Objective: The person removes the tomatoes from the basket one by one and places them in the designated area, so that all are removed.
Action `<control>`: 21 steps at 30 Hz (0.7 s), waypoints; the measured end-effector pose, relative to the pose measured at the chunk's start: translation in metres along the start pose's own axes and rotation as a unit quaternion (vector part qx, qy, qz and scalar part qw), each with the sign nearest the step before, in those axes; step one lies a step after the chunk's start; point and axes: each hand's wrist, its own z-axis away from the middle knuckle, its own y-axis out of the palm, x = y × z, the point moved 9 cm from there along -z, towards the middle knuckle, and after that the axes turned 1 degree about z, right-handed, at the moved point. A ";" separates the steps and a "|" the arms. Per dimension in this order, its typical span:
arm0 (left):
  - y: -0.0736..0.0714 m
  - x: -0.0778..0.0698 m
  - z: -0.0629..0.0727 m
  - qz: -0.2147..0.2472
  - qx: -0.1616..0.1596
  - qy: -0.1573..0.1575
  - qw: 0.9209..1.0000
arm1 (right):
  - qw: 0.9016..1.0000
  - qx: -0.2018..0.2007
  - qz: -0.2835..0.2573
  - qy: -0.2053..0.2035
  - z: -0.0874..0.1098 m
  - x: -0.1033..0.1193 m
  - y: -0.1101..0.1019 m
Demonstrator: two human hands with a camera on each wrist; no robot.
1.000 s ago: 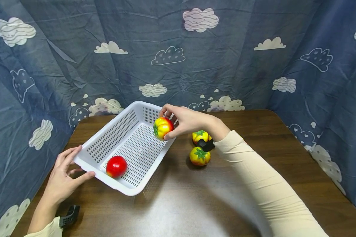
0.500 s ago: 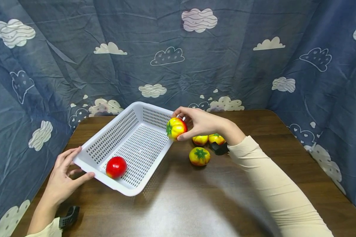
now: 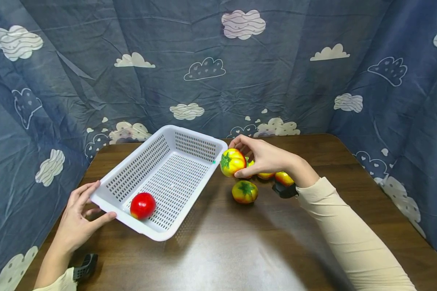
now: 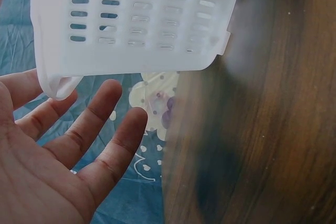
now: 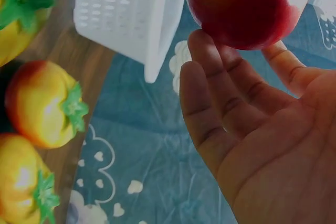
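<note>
My left hand holds the near-left corner of a white perforated plastic basket, thumb on the rim. In the left wrist view, its other fingers stretch out beside the basket wall. Inside the basket, near its front end, lies a red tomato. My right hand grips a yellow-and-red tomato with a green calyx, just outside the basket's right rim. The right wrist view shows this tomato's red underside at the fingertips.
Several more yellow-red tomatoes are on the brown wooden table, one in front and others, including one by the wrist, partly hidden by my right hand and its black wristband. A blue cloud-patterned cloth surrounds the table.
My right hand has carried the tomato rightward, from above the basket to beyond its right rim, with the tomatoes behind coming partly into sight. Left hand, basket and red tomato look unmoved.
</note>
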 end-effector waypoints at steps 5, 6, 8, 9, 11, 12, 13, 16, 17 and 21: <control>-0.001 -0.001 0.000 0.006 -0.006 0.008 1.000 | 1.000 -0.017 0.007 0.011 0.012 -0.009 -0.002; -0.001 -0.002 0.000 0.007 -0.007 0.009 1.000 | 1.000 -0.020 0.008 0.013 0.015 -0.012 -0.002; -0.001 -0.002 -0.001 0.010 -0.009 0.012 1.000 | 1.000 -0.025 0.004 0.017 0.020 -0.016 -0.002; -0.001 -0.002 -0.001 0.010 -0.008 0.012 1.000 | 0.999 -0.027 0.002 0.019 0.022 -0.018 -0.003; 0.000 -0.002 0.000 0.009 -0.007 0.012 1.000 | 0.999 -0.031 -0.002 0.020 0.026 -0.021 -0.003; 0.000 -0.002 0.000 0.008 -0.006 0.012 1.000 | 0.999 -0.034 -0.002 0.019 0.028 -0.023 -0.004; 0.000 -0.001 0.000 0.006 -0.006 0.011 1.000 | 0.999 -0.036 -0.003 0.019 0.029 -0.024 -0.005; 0.000 -0.001 0.000 0.004 -0.005 0.010 1.000 | 0.999 -0.045 -0.007 0.024 0.035 -0.028 -0.007; 0.000 -0.001 0.000 0.003 -0.005 0.010 1.000 | 0.998 -0.050 -0.007 0.025 0.037 -0.030 -0.008; 0.000 -0.001 0.000 0.004 -0.006 0.011 1.000 | 0.997 -0.067 -0.012 0.034 0.045 -0.039 -0.011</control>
